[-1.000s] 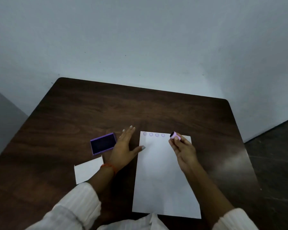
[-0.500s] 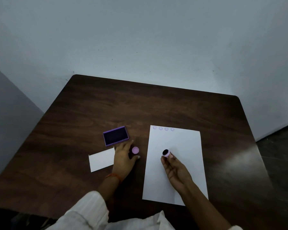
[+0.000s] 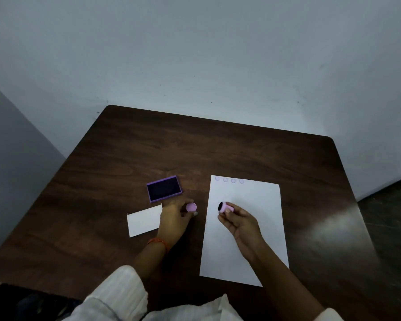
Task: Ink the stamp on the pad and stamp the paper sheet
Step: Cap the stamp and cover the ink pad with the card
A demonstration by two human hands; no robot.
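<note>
My right hand (image 3: 237, 224) grips a small pink round stamp (image 3: 225, 207) above the white paper sheet (image 3: 244, 228), its dark inked face tilted up and to the left. Several faint purple round prints (image 3: 229, 180) run along the sheet's top left edge. My left hand (image 3: 175, 218) rests on the table left of the sheet, its fingertips on a small pink round cap (image 3: 191, 207). The open purple ink pad (image 3: 164, 188) lies just beyond my left hand.
A small white card (image 3: 144, 220) lies left of my left hand. The dark wooden table (image 3: 195, 147) stands in a corner, with pale walls behind and to the left. Dark floor shows past the right edge.
My right hand pulled the stamp back from the sheet's top edge toward its middle. My left hand drew back from flat beside the sheet and took the pink cap in its fingertips.
</note>
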